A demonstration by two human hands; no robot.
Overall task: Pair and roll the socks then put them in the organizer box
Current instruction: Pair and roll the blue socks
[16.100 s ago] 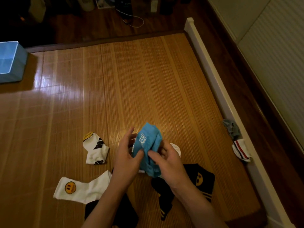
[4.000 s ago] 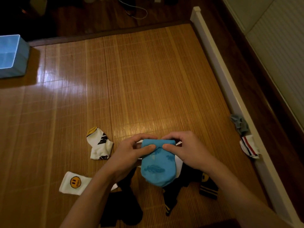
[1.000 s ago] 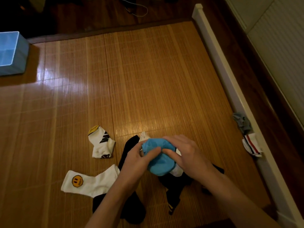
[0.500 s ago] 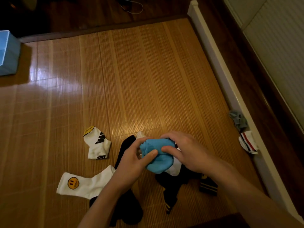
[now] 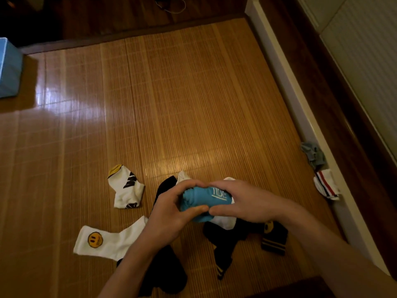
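Blue sock pair (image 5: 204, 201) is a tight roll, lettered cuff now showing on top; rolling looks nearly done. Left hand (image 5: 169, 214) and right hand (image 5: 247, 203) curl round it over the mat's (image 5: 171, 104) near edge. Organizer box (image 5: 8, 67) sits at the far-left corner, well apart. Black socks (image 5: 223, 239) lie underneath and a smiley sock (image 5: 101, 241) beside them, unpaired.

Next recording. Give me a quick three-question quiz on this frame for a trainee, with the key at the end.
1. True or false: the left hand and right hand both grip the blue sock roll.
2. Where is the blue organizer box? A) at the far left edge B) beside the right wrist C) under the roll
3. Fill in: the white sock at lower left bears a yellow ____ face.
Key: 1 true; 2 A; 3 smiley.
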